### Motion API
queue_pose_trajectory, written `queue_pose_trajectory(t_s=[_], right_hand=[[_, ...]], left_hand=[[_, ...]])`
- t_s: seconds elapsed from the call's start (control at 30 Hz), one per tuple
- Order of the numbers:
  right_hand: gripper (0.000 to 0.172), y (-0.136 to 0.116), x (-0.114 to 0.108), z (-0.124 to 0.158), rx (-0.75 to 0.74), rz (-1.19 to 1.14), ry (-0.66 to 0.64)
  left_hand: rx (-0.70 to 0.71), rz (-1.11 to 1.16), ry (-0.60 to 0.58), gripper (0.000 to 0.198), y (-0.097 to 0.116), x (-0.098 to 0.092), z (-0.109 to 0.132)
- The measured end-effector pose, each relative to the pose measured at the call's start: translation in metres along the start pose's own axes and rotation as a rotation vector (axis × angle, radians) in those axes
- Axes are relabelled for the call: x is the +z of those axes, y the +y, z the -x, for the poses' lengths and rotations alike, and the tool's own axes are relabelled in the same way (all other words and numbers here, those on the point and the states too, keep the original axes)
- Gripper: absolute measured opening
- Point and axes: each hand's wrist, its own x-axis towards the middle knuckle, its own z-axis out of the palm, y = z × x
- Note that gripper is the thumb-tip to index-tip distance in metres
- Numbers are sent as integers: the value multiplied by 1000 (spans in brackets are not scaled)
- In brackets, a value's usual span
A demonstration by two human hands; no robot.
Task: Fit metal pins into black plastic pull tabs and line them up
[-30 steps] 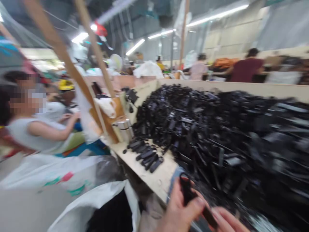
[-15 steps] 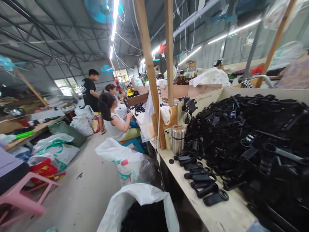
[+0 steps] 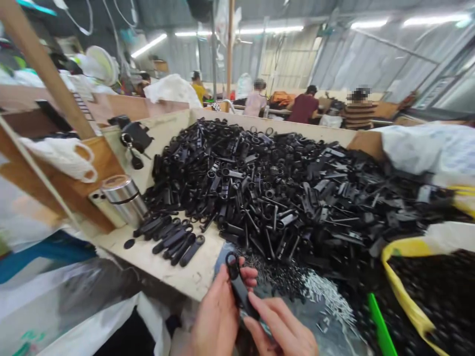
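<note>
In the head view, low and near the middle, my left hand (image 3: 218, 311) is wrapped round a black plastic handle piece with a ring at its top end (image 3: 239, 284). My right hand (image 3: 280, 324) pinches the lower end of the same piece with thumb and fingers. Just beyond my hands lie small black parts (image 3: 282, 272) and a heap of small silvery pins (image 3: 330, 296) on a grey-blue sheet. Several similar black ringed pieces (image 3: 181, 244) lie in a row on the bench to the left.
A large pile of black plastic parts (image 3: 267, 188) fills the bench behind. A metal flask (image 3: 126, 198) stands left. An open white sack (image 3: 137, 326) is lower left; a yellow-edged sack (image 3: 438, 287) of black pieces and a green strip (image 3: 382, 324) are right. People (image 3: 306, 104) sit beyond.
The view has swung right and down from the aisle to the bench. Both my hands, out of view before, now show with the black ringed piece between them.
</note>
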Motion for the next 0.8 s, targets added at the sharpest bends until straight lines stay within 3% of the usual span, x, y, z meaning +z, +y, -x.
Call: queue_pose_trajectory(t_s=[0.23, 0.33, 0.5, 0.6, 0.73, 0.8], right_hand=[[30, 6, -4, 0, -69, 75, 47], [29, 3, -6, -2, -32, 103, 47], [30, -2, -6, -6, 40, 78, 64], [30, -4, -7, -7, 41, 76, 81], [29, -7, -5, -7, 41, 112, 75], [27, -7, -3, -7, 35, 135, 68]], left_hand=[[-94, 19, -32, 47, -19, -3, -3], [-116, 36, -11, 42, -23, -2, -3], [-41, 52, 126, 36, -22, 11, 1], [-28, 61, 148, 32, -25, 14, 1], [59, 16, 132, 25, -41, 3, -2], [115, -49, 94, 32, -49, -6, -4]])
